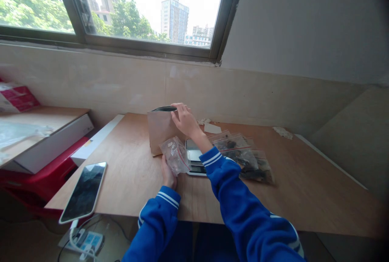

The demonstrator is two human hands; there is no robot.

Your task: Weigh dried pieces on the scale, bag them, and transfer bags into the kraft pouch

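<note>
A brown paper bag (162,126) stands upright on the table, its dark mouth facing up. My right hand (185,120) is at the right side of that mouth, with the fingers bent over the rim and the thumb in front. My left hand (168,175) holds a clear zip-lock bag (176,154) with a red seal line, low in front of the paper bag. The clear bag looks empty. Just right of it sits a small digital scale (194,156) with a silver plate, partly covered by my right forearm.
Several zip-lock bags with dark contents (252,165) lie right of the scale. A white card (212,128) rests near the wall. At the left table edge lies a phone (83,193) with a charging cable, above a power strip (88,241). A window (146,47) is ahead.
</note>
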